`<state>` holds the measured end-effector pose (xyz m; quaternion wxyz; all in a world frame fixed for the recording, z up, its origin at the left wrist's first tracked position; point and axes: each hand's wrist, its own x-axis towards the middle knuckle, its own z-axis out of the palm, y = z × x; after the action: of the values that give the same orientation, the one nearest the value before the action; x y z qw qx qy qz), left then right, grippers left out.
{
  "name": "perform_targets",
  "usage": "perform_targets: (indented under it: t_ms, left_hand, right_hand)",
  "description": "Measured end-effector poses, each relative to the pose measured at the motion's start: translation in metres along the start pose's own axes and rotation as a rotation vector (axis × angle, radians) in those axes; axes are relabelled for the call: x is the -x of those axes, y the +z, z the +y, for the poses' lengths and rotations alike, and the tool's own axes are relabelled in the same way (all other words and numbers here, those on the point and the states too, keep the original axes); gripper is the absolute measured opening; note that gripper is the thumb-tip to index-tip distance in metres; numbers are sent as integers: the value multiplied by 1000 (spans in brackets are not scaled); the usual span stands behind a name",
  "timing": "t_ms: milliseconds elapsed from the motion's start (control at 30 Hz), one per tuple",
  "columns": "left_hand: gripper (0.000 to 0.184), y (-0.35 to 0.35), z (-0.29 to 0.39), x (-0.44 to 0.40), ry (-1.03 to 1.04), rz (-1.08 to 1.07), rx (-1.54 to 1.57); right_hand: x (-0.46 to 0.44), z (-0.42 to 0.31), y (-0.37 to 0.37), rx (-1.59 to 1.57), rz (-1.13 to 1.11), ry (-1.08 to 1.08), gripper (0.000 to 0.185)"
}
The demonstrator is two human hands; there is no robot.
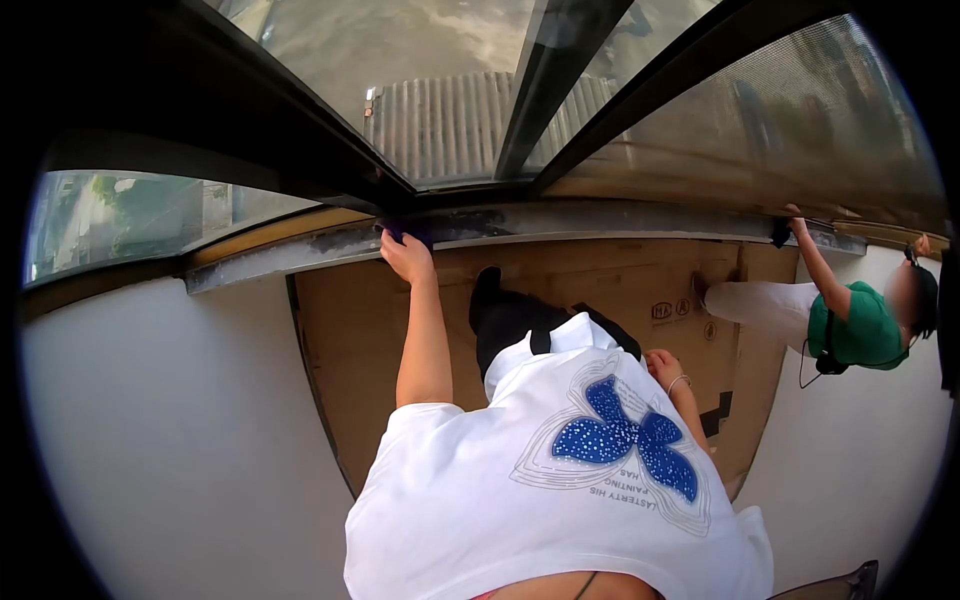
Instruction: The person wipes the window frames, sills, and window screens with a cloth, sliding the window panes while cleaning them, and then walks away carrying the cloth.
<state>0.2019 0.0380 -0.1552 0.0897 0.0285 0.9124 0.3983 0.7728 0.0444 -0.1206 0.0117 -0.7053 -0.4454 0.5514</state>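
My left hand point(408, 257) is closed on a dark purple cloth point(412, 232), pressing it against the grey, stained window sill point(330, 248). Part of the cloth is covered by my fingers. Low beside my hip, my right hand point(662, 368) hangs with a bracelet at its wrist; its fingers look loose and nothing shows in them. Above the sill, the dark window frame point(400, 190) borders several glass panes.
At the right, a person in a green top point(868, 325) reaches to the sill near a dark cloth point(780, 234). Brown cardboard point(400, 330) covers the floor below. White walls point(180, 380) stand on both sides. Outside lies a corrugated roof point(440, 125).
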Motion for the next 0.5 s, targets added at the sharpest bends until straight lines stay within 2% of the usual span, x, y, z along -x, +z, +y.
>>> perform_targets:
  t_ms: [33,67,100,167,200,233,267,300,333,367,400,467,500]
  left_hand:
    - [40,-1,4,-1,20,-38,-72]
    - [39,-1,9,-3,40,-76,-142]
    - [38,10,13,-2,35,-200,-239]
    - [37,34,31,27,86,-415,-351]
    - [36,47,47,53,147,-506,-363]
    - [35,64,48,77,239,-632,-245]
    - [37,93,37,100,274,-810,-118]
    - [40,95,57,123,73,-1081,3]
    - [42,111,50,144,-20,-1150,64]
    - [39,151,16,168,-14,-1024,124]
    - [38,153,15,177,-73,-1061,163]
    - [35,128,28,166,-315,-1194,275]
    - [36,107,38,153,-236,-1135,261]
  right_hand:
    - [3,-10,5,0,3,4,21]
    - [10,-25,10,147,-19,-80,22]
    - [18,-39,12,295,-41,-166,22]
    - [31,-58,13,337,-38,-145,23]
    - [33,-63,11,373,-34,-128,23]
    - [27,-56,8,375,-27,-129,23]
    - [16,-32,3,231,-32,-85,23]
    - [10,-13,-1,84,-34,-42,22]
    - [9,-5,-5,79,-23,-45,22]
    - [12,0,-8,16,18,6,22]
    - [14,4,-10,-47,55,54,22]
    - [16,10,-14,-94,68,127,21]
    - [15,14,-14,-93,82,151,21]
